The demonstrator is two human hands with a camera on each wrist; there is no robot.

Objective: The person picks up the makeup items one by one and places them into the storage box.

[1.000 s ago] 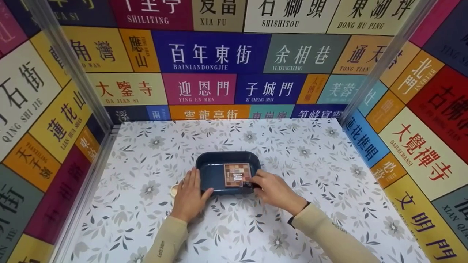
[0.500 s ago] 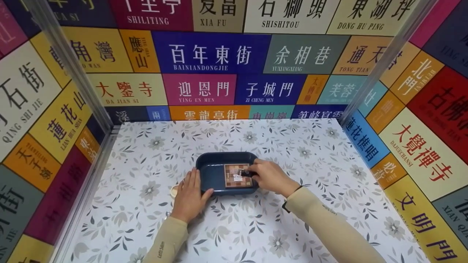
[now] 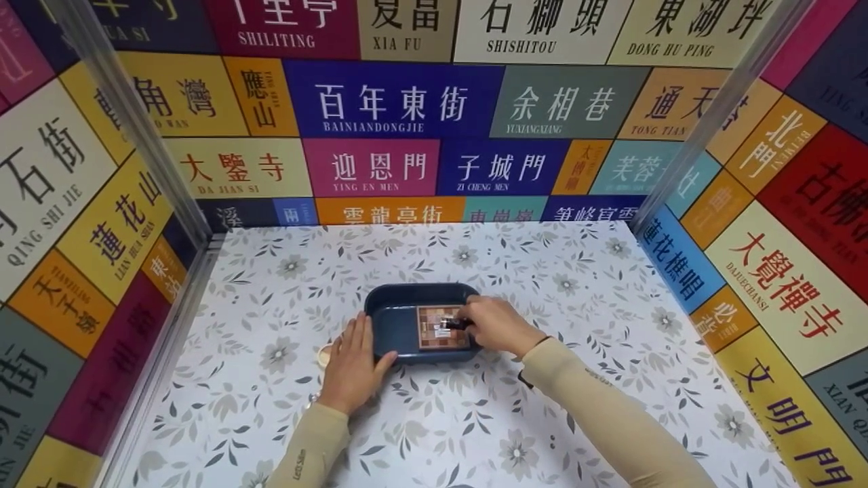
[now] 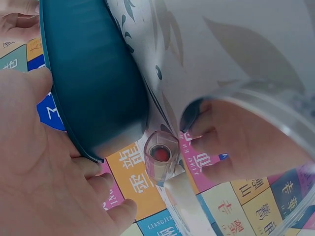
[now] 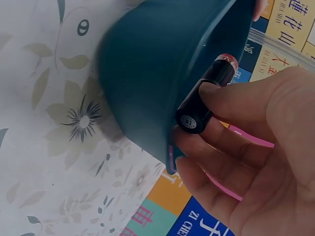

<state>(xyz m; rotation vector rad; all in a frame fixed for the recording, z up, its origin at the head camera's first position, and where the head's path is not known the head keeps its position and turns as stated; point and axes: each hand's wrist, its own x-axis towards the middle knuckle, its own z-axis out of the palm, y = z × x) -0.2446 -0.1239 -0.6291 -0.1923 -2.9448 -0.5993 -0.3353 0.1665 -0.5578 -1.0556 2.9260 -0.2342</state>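
Note:
A dark blue rectangular tray [image 3: 393, 329] lies on the table, with an eyeshadow palette [image 3: 428, 339] of brown and pink squares in its right half. My right hand [image 3: 502, 325] pinches a black lipstick [image 5: 209, 96] between thumb and fingers, above the palette at the tray's right side. The lipstick points leftward in the head view, and its round labelled base shows in the right wrist view. At the tray's left side, my left hand [image 3: 349, 366] rests with fingers stretched along the wall and the thumb at the front corner.
Partly hidden behind the left hand is a small round cream-coloured item [image 3: 324, 354]. A clear, pinkish faceted object with a red centre [image 4: 161, 153] shows near the tray in the left wrist view. Sign-patterned walls [image 3: 397, 102] enclose the floral table [image 3: 542, 407] at the back and sides.
My right hand has moved back from the tray's front right corner, taking the lipstick to above the middle of the palette. The left hand and tray have stayed in place.

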